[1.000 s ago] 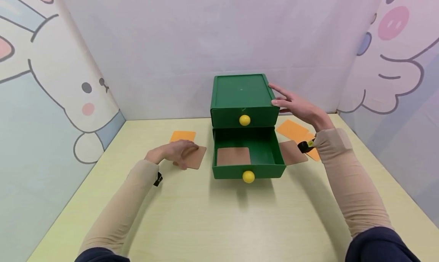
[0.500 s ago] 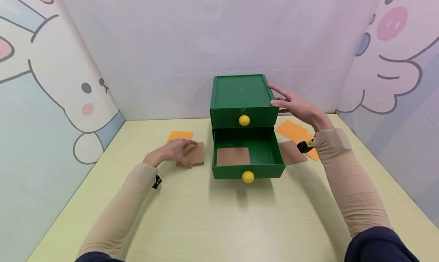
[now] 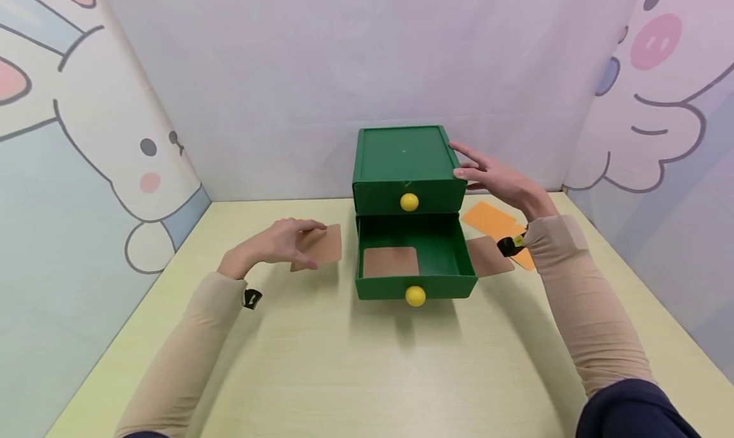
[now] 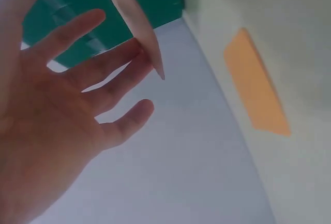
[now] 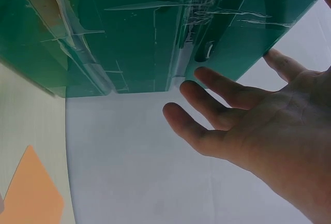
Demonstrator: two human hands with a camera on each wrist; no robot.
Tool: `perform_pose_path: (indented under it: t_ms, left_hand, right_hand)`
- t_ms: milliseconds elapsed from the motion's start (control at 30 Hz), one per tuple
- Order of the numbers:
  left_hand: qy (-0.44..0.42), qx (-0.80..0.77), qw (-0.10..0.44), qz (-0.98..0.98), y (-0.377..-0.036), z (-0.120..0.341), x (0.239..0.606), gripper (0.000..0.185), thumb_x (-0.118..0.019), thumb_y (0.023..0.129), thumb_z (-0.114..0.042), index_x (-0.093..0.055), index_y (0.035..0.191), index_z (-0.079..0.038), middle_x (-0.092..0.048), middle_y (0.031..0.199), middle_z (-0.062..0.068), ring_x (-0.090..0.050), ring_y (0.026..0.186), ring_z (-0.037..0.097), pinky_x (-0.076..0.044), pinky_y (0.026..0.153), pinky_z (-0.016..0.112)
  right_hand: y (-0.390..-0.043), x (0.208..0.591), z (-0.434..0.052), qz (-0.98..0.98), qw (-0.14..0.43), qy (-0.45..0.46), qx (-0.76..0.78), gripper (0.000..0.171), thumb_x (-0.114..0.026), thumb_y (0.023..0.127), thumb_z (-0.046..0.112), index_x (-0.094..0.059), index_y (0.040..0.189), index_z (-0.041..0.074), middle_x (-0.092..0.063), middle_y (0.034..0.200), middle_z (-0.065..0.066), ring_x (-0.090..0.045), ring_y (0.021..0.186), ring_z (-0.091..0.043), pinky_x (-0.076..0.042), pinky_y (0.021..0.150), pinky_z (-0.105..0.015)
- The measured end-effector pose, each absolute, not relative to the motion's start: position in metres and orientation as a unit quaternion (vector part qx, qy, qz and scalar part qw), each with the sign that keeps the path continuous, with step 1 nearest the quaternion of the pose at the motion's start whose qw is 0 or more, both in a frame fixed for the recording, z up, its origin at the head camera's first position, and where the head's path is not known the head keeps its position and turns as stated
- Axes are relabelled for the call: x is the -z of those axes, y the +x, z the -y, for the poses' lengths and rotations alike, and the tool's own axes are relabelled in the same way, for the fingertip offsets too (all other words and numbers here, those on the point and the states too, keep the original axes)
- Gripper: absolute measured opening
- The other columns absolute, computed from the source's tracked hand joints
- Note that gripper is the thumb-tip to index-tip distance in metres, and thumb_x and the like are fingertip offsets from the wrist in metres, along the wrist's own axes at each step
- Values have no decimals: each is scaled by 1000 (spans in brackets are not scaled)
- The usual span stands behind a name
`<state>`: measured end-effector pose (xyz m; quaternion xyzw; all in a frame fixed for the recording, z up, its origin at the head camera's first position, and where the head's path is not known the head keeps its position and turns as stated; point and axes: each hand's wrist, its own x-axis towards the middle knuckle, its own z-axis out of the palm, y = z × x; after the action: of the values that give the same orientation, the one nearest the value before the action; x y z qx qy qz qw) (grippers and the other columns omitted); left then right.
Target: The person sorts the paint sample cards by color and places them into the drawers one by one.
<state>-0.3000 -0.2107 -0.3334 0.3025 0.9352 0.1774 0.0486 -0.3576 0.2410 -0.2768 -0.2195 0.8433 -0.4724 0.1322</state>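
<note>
Looking down: a person's two arms in beige sleeves reach over a pale yellow table (image 3: 344, 361) toward a small green two-drawer box (image 3: 401, 154).
Left hand: the left hand (image 3: 283, 241) pinches a brown card (image 3: 321, 247) by its edge between thumb and fingers, lifted off the table, just left of the box. In the left wrist view the card (image 4: 135, 25) shows edge-on against the fingers (image 4: 111, 74).
Right hand: the right hand (image 3: 493, 176) rests flat against the box's right side near the top, fingers straight, gripping nothing. The right wrist view shows those straight fingers (image 5: 217, 92) touching the green wall (image 5: 155, 32).
Box: the upper drawer is closed, with a yellow knob (image 3: 409, 202); the lower drawer (image 3: 415, 256) is pulled out toward the person, with its own yellow knob (image 3: 415, 296).
Done so far: one brown card (image 3: 390, 261) already lies flat in the left part of the open drawer.
Left to do, as it appears: the held card is not yet in the drawer. Another brown card (image 3: 487, 256) lies on the table just right of the drawer. Orange cards (image 3: 487, 218) lie right of the box, and one more orange card (image 4: 256, 87) lies on the table to the left, seen from the left wrist. The drawer stands open.
</note>
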Motion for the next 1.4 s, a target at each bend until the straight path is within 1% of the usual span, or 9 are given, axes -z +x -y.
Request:
perform_pose_path:
  t_ms: [67,200,267,367,533,800,1033,1200,1400]
  left_hand:
    - [302,-177,48,-936,-295,210,325,73,-85,70,-37,-56,133,-15,-61,131,4,-55,114,26,-41,99,50]
    - [309,-171,41,-935,-286,207,309,72,-85,70,-39,-56,133,-15,-61,130,6,-55,112,25,-45,96,47]
    - [316,-172,38,-932,-282,206,302,72,-85,70,-38,-57,132,-14,-61,130,7,-55,113,26,-46,97,47]
    - [328,-178,37,-927,-277,203,295,69,-85,70,-38,-59,129,-14,-62,128,6,-55,116,25,-45,99,46]
    - [353,-189,38,-916,-269,194,285,63,-86,69,-39,-64,123,-15,-64,123,-2,-54,117,21,-43,102,45]
    - [405,-171,12,-898,-262,169,273,57,-86,68,-40,-67,116,-16,-66,117,-3,-55,107,20,-45,94,41]
    - [436,-146,3,-888,-267,142,274,53,-84,70,-44,-68,112,-17,-68,116,-4,-54,103,22,-39,97,40]
    - [447,-126,-6,-886,-272,125,276,55,-81,70,-51,-68,111,-17,-69,113,-6,-53,95,19,-40,89,36]
    - [459,-115,-9,-881,-275,107,276,57,-79,71,-54,-69,111,-16,-69,109,-6,-53,92,17,-41,80,30]
  right_hand:
    - [-358,278,-241,-844,133,-219,470,67,-48,99,42,-7,153,45,-6,164,-7,-17,148,-35,-25,114,-61]
    - [-357,278,-241,-846,131,-219,468,67,-47,100,42,-7,153,45,-6,164,-8,-18,148,-35,-25,114,-61]
    - [-357,278,-241,-846,130,-219,467,67,-47,99,42,-7,153,44,-6,164,-9,-18,148,-36,-25,114,-61]
    - [-357,278,-241,-847,129,-219,468,67,-47,99,42,-7,153,45,-7,164,-9,-18,148,-36,-25,114,-61]
    - [-357,279,-242,-847,130,-223,464,66,-47,100,41,-7,153,45,-6,164,-6,-18,148,-35,-26,114,-60]
    - [-357,278,-241,-846,130,-221,468,67,-47,99,42,-7,153,45,-5,164,-6,-16,149,-35,-24,114,-61]
    - [-357,278,-241,-844,131,-220,471,67,-47,100,42,-6,153,44,-5,164,-6,-16,149,-35,-24,114,-62]
    - [-358,279,-240,-841,132,-221,475,68,-47,100,42,-6,153,43,-4,164,-6,-16,149,-35,-24,114,-62]
    - [-359,278,-241,-841,132,-221,477,67,-47,99,42,-7,153,45,-3,164,-5,-15,149,-34,-24,114,-61]
